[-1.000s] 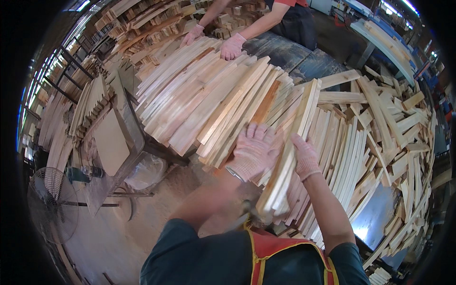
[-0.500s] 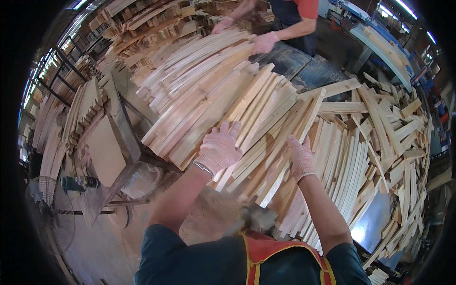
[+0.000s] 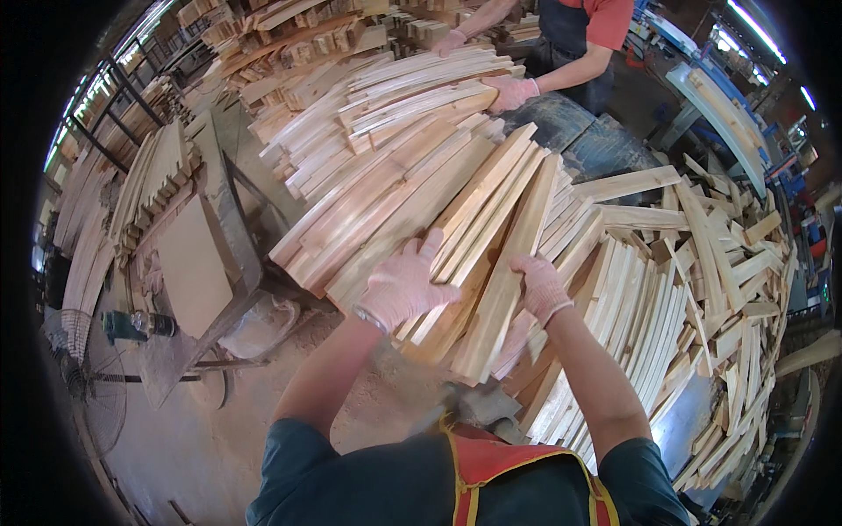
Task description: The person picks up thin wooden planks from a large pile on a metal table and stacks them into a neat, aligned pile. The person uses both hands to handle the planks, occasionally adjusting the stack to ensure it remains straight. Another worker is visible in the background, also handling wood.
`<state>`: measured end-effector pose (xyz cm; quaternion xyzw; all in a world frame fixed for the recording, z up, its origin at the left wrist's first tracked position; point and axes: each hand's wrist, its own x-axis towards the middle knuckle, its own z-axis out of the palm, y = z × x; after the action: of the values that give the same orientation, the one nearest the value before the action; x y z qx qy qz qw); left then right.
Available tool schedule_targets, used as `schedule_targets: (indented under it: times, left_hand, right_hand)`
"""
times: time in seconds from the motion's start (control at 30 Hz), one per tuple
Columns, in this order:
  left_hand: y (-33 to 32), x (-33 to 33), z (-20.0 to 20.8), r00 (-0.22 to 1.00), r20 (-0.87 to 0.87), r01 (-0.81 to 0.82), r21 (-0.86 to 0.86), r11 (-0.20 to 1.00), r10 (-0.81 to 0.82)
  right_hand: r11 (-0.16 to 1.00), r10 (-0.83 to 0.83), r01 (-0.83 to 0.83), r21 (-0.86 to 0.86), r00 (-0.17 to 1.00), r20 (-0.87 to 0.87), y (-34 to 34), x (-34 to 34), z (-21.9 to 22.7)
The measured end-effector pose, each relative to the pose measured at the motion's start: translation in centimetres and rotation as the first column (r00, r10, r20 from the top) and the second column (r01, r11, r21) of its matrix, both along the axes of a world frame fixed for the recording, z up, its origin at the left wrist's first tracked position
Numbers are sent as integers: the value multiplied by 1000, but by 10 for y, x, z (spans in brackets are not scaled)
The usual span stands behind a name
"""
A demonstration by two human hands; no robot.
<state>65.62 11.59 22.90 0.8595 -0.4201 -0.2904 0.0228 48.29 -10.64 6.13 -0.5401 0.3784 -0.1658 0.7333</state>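
Both my hands wear pale pink knit gloves. My left hand (image 3: 408,285) lies on a row of wooden strips (image 3: 469,223), its fingers apart and the thumb stretched to the right across their near ends. My right hand (image 3: 541,286) is closed on the edge of a wooden board (image 3: 502,294), which leans at the right of that row with its near end toward me. Its fingertips are partly hidden. Left of my left hand are wider light boards (image 3: 377,197), laid side by side. To the right of my right hand runs another row of pale strips (image 3: 627,316).
Across the pile, a co-worker's gloved hand (image 3: 510,93) rests on a bundle of strips. A jumbled heap of offcuts (image 3: 728,237) lies at the right. On the left stand a metal-framed table (image 3: 230,197) and a caged fan (image 3: 101,399). Stacked timber (image 3: 289,44) rises at the back.
My right hand has moved slightly left and now grips a board that stands apart from the strips beside it. My left thumb has spread out to the right. The co-worker's bundle has shifted right.
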Motion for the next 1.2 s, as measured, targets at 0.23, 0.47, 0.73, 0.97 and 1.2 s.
schedule_targets:
  times: [0.23,0.47,0.73,0.97,1.2]
  left_hand:
    - [4,-75,-26,796,463,408,64,911,-390]
    - [12,-60,-47,633,718,348,71,935,-290]
    - [38,-65,-37,713,607,441,-2,897,-349]
    - [28,-53,-58,579,533,698,65,713,-617]
    - [39,-12,-47,521,402,804,68,591,-753]
  right_hand:
    - [887,-400,361,289,912,86,38,-36,61]
    - [925,-338,304,230,932,131,33,-74,70]
    - [928,-295,259,269,950,103,43,-54,43]
    - [938,-344,336,86,935,88,15,-33,16]
    - [911,-409,411,33,911,-61,49,7,35]
